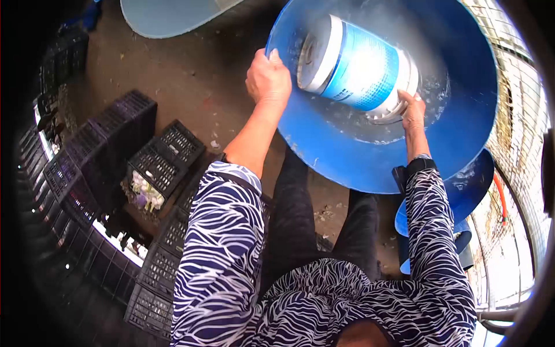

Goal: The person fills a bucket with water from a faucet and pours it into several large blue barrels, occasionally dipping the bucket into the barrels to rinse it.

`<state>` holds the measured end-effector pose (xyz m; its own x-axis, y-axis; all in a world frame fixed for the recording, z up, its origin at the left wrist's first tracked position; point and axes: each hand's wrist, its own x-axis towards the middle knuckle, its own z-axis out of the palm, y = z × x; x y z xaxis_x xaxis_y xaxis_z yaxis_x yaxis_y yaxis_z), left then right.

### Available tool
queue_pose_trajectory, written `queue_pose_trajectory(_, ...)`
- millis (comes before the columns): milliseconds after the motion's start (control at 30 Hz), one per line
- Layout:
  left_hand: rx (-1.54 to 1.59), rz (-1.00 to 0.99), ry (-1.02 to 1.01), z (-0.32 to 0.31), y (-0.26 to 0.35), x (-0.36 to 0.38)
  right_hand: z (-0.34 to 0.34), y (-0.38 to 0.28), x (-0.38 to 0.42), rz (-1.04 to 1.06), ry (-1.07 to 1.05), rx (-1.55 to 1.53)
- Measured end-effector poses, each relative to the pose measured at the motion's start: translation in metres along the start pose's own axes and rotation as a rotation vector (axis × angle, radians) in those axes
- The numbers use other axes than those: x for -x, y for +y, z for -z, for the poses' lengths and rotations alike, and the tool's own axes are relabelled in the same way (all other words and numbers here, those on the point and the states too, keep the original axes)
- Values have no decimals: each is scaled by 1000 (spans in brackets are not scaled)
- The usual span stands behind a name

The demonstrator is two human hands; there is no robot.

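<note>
A large blue tub (347, 162) with water in its bottom stands in front of me. My left hand (269, 78) is closed around the tub's left rim. Inside the tub, a white and blue bucket (364, 66) lies tilted on its side, its flat base toward the upper left. My right hand (411, 110) grips the bucket at its rim on the lower right, thumb up against the wall. The bucket's mouth and most of the fingers of that hand are hidden from view.
Black plastic crates (167, 153) are stacked at the left, near pale scraps (144, 194). More blue containers (471, 191) stand at the right, near an orange hose (500, 196) and a mesh wall (520, 98). A pale blue tub (173, 20) is at the top left.
</note>
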<state>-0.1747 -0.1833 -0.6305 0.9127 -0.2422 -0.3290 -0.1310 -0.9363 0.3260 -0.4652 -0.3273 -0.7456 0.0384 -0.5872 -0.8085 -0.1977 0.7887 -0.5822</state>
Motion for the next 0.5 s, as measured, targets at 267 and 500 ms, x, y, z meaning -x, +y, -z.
queue_pose_trajectory(267,19,-65,43,-6,-4,2,-18,12,-16,275,23,409)
queue_pose_trajectory(500,-10,-26,-16,2,-1,2,-46,53,-14,475,142,760)
